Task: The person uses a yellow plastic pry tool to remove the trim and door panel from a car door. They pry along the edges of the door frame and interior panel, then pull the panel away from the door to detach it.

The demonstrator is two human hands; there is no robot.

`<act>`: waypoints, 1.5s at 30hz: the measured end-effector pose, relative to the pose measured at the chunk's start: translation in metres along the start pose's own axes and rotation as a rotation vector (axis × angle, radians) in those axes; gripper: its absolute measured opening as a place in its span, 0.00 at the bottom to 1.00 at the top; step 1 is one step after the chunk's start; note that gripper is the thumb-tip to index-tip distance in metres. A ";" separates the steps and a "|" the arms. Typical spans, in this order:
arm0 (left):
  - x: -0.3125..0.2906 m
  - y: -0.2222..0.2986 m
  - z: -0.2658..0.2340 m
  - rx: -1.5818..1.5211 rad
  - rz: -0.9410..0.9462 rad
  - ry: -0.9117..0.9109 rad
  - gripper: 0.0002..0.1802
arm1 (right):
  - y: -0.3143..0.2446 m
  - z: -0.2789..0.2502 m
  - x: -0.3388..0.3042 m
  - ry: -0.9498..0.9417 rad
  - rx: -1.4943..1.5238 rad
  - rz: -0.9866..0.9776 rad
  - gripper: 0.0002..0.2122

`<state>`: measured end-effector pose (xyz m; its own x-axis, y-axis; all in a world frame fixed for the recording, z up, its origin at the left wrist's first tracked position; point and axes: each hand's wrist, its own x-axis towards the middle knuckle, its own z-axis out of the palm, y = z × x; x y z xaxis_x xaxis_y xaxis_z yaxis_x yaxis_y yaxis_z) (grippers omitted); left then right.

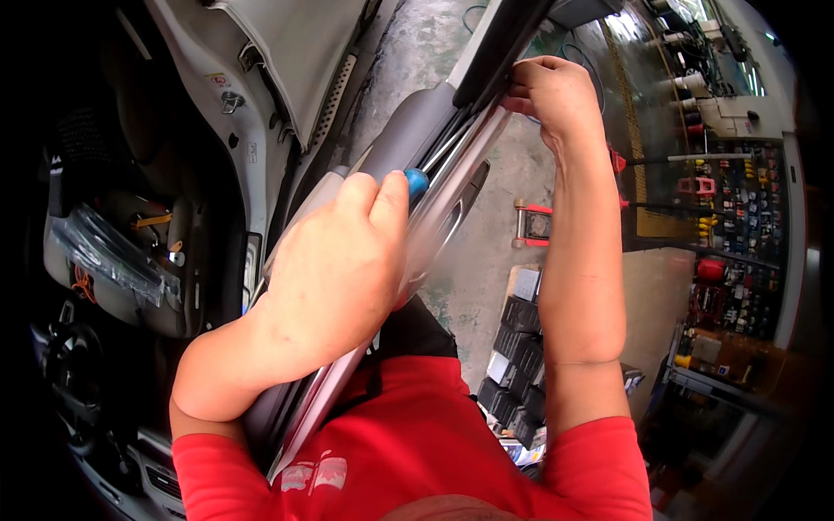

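Observation:
An open car door (391, 143) runs slantwise in front of me, its edge with the window slot turned up toward me. My left hand (343, 239) is closed in a fist over this edge, around a handle whose blue rounded end (417, 183) pokes out beside the thumb; the rest of it is hidden. Farther along, my right hand (556, 91) has its fingers curled in at the outer side of the slot, by the black window frame (495, 65). What those fingertips pinch is hidden behind the hand and the frame.
On the left is the car's interior, with a seat (113, 286) carrying clear plastic wrap and a steering wheel (78, 373). Black cases (517, 347) and a red floor jack (534, 223) stand on the concrete floor right of the door. Stocked shelves (730, 208) line the far right.

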<state>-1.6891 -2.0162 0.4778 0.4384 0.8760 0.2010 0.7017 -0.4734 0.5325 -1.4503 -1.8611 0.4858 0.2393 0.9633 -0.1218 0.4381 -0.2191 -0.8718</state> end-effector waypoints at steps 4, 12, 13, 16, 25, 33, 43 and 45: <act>-0.001 -0.001 0.000 -0.022 -0.032 -0.004 0.24 | 0.000 0.006 0.002 0.034 0.073 0.067 0.07; -0.001 -0.004 0.001 -0.034 -0.073 -0.001 0.22 | 0.002 0.027 0.010 0.256 0.060 0.136 0.08; -0.002 -0.005 0.001 -0.048 -0.089 -0.008 0.22 | 0.003 0.030 0.010 0.263 0.049 0.127 0.09; -0.001 -0.006 0.001 -0.037 -0.092 0.009 0.19 | -0.001 0.035 0.016 0.279 -0.007 0.143 0.11; -0.001 -0.013 -0.004 -0.055 -0.124 0.007 0.17 | -0.014 0.033 0.006 0.035 -0.011 0.171 0.06; 0.000 -0.011 0.000 -0.036 -0.133 0.011 0.14 | -0.018 0.037 0.009 0.104 0.071 0.259 0.10; -0.001 -0.014 -0.003 -0.011 -0.079 -0.005 0.13 | -0.012 0.034 -0.003 0.074 -0.007 0.115 0.07; -0.003 -0.014 -0.004 -0.005 -0.064 0.012 0.13 | -0.015 0.026 -0.002 0.017 -0.019 0.129 0.07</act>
<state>-1.7025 -2.0117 0.4733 0.3859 0.9055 0.1765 0.7253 -0.4160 0.5485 -1.4804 -1.8555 0.4870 0.3090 0.9243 -0.2241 0.4190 -0.3439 -0.8404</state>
